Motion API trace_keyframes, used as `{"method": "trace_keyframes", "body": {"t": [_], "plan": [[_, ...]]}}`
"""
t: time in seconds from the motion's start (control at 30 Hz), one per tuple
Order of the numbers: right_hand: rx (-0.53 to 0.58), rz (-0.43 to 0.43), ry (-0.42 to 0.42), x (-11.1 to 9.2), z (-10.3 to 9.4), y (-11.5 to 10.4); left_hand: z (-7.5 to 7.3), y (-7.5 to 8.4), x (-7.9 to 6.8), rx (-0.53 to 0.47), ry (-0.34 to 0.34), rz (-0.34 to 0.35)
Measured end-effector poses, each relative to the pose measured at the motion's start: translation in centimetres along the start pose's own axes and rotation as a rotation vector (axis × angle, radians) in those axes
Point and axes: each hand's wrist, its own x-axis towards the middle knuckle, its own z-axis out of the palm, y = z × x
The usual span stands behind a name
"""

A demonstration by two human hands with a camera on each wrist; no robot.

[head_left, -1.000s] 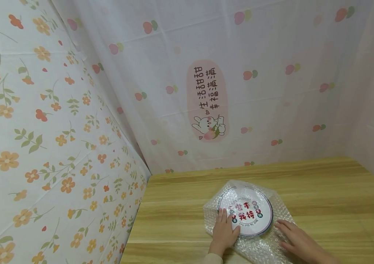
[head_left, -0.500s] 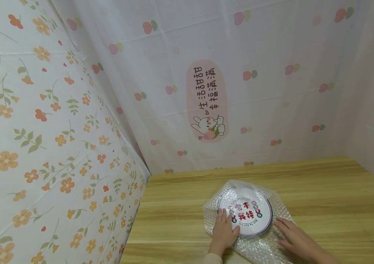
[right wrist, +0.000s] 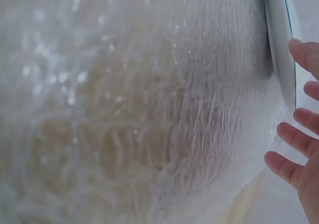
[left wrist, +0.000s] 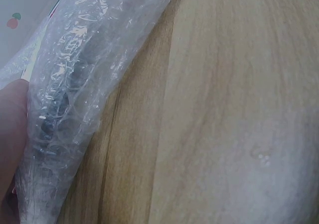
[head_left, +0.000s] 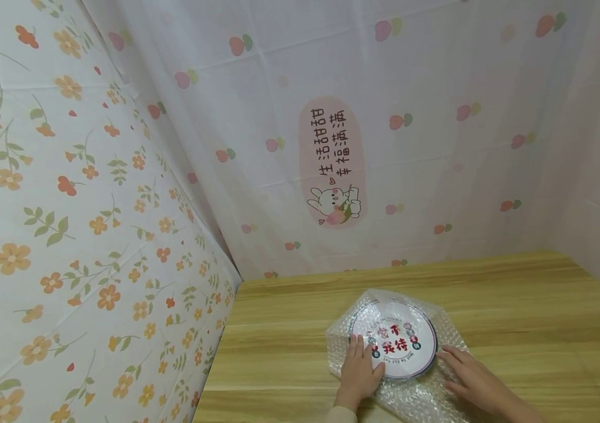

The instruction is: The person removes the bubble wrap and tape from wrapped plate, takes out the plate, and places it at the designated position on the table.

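A white round plate (head_left: pixel 405 343) with red Chinese characters and a dark rim lies face up on a sheet of bubble wrap (head_left: pixel 416 399). Part of the wrap seems to cover the plate's left side. My left hand (head_left: pixel 359 373) rests there with its fingers straight, on the wrap and the plate's left edge. On the other side, my right hand (head_left: pixel 473 379) has its fingers extended toward the rim, over the wrap. In the right wrist view those fingers (right wrist: pixel 294 137) are spread beside the plate's edge (right wrist: pixel 283 45), with nothing gripped. In the left wrist view the wrap (left wrist: pixel 84 69) hides most of the plate.
Both hands work on a wood-grain table (head_left: pixel 278 341). A floral cloth (head_left: pixel 93 235) hangs along its left side, and a pale curtain (head_left: pixel 278 194) with a rabbit print (head_left: pixel 334 202) stands behind it.
My right hand has shifted slightly left, so its fingertips are nearer the plate's rim. The left hand, plate and bubble wrap look almost unmoved.
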Motion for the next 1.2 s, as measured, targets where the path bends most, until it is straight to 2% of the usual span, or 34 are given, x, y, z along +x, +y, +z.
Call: {"method": "trace_keyframes", "body": {"t": [0.27,0.8,1.2], "plan": [[-0.023,-0.069,0.092,0.4,0.7,0.0,0.0,0.0,-0.1,0.012,0.007,-0.005],[0.032,0.002,0.000,1.3,0.6,-0.6,0.0,0.0,0.0,-0.018,0.014,-0.006],[0.050,0.020,0.003,1.4,0.9,-0.5,0.2,0.0,0.0,-0.005,0.045,0.008]]}}
